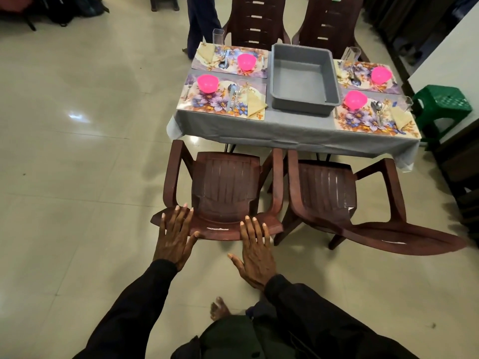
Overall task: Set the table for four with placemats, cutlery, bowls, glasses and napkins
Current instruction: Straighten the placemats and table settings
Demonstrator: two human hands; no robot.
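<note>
While the left hand (174,237) and right hand (255,251) lie flat on the top rail of the near-left brown plastic chair (220,230), fingers (178,218) straight and spread, clamped on nothing, the grey-clothed bench (285,125) beyond looks fully set. On its left, two floral placemats (220,104) each carry a pink bowl (207,82), cutlery (232,95), a folded napkin (255,102) and a clear glass (218,36). The grey tub (303,81) in the middle sits empty. On the right, two more placemats match them. By this showing only tidying is left: chairs pushed in, perhaps the tub removed.
</note>
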